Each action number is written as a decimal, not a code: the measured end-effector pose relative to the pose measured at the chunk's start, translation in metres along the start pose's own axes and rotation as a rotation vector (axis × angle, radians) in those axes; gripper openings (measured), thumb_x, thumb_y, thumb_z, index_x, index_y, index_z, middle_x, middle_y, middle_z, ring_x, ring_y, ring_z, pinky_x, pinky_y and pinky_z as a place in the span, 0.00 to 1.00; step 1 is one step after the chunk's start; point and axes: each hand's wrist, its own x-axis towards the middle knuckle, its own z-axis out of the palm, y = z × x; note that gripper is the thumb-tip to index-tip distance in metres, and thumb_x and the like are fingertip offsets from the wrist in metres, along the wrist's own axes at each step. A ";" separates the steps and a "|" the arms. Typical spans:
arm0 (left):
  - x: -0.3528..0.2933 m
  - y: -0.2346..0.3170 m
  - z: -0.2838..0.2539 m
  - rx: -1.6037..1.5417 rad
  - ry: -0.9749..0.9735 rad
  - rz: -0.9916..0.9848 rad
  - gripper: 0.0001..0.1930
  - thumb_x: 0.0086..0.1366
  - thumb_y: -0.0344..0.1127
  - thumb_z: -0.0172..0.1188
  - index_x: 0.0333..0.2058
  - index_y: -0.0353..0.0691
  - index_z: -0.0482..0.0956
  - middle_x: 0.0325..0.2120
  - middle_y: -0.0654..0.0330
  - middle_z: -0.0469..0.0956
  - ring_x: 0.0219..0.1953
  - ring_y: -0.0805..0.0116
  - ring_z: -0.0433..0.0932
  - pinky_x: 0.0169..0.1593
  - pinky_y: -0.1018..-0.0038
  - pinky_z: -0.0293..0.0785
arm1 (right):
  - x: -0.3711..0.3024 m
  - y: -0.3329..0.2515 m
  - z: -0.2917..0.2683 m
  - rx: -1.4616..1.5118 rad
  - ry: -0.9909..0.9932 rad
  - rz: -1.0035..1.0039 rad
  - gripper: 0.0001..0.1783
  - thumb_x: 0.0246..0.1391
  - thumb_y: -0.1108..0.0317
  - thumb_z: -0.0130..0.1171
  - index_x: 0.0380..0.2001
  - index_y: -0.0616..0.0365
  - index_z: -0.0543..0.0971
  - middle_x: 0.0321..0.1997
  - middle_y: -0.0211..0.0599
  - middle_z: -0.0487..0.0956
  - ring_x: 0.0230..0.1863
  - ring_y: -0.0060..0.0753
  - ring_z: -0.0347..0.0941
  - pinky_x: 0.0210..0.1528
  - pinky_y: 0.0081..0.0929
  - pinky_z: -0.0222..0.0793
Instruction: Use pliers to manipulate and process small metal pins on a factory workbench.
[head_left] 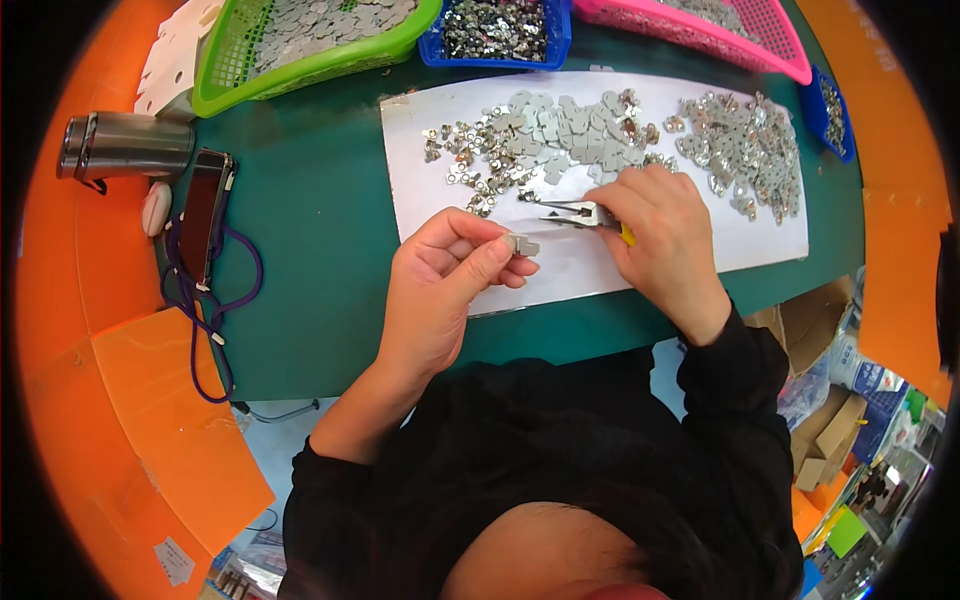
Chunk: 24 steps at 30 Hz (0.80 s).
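Note:
Between the thumb and forefinger of my left hand [445,275] is pinched a small flat metal piece [526,246]. My right hand [665,235] is wrapped round a pair of needle-nose pliers [580,214] with yellow grips, whose jaws stand apart and point left, just above the held piece. Both hands are over a white sheet [560,285]. Beyond them lie a heap of flat grey metal plates [575,130], a scatter of small shiny metal parts [475,160] on its left, and a pile of similar-looking metal pieces [745,145] on its right.
Along the far edge of the green table [305,250] stand a green basket [212,75], a blue bin [495,62] and a pink basket [745,55], all holding metal parts. A smaller blue bin [845,140] is far right. At left are a steel cup [150,146] and a phone [205,215] with a purple cord.

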 end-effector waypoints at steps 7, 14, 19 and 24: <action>0.004 0.001 0.000 0.040 -0.017 0.053 0.06 0.64 0.25 0.62 0.38 0.33 0.74 0.34 0.52 0.81 0.35 0.66 0.83 0.40 0.74 0.79 | 0.006 0.000 -0.004 -0.048 -0.083 -0.010 0.14 0.39 0.73 0.68 0.34 0.51 0.79 0.31 0.28 0.73 0.38 0.35 0.70 0.42 0.33 0.62; 0.005 0.001 0.000 0.009 -0.069 -0.003 0.06 0.66 0.27 0.62 0.38 0.35 0.74 0.37 0.51 0.81 0.40 0.63 0.83 0.44 0.72 0.79 | 0.009 -0.002 -0.005 -0.104 -0.092 -0.064 0.15 0.38 0.72 0.68 0.34 0.51 0.78 0.32 0.29 0.72 0.39 0.35 0.70 0.43 0.33 0.61; 0.007 -0.001 0.010 -0.361 -0.127 -0.124 0.05 0.68 0.30 0.59 0.40 0.37 0.75 0.44 0.50 0.81 0.46 0.63 0.81 0.50 0.71 0.78 | 0.010 -0.013 -0.007 0.523 0.058 0.145 0.11 0.45 0.80 0.64 0.33 0.59 0.76 0.33 0.33 0.73 0.34 0.30 0.70 0.40 0.24 0.62; 0.004 0.000 0.006 -0.567 -0.290 -0.207 0.05 0.68 0.30 0.60 0.41 0.37 0.78 0.43 0.53 0.81 0.44 0.68 0.81 0.51 0.71 0.79 | 0.017 -0.028 -0.007 0.868 0.115 0.148 0.08 0.46 0.80 0.66 0.30 0.60 0.78 0.28 0.31 0.77 0.32 0.27 0.69 0.34 0.23 0.63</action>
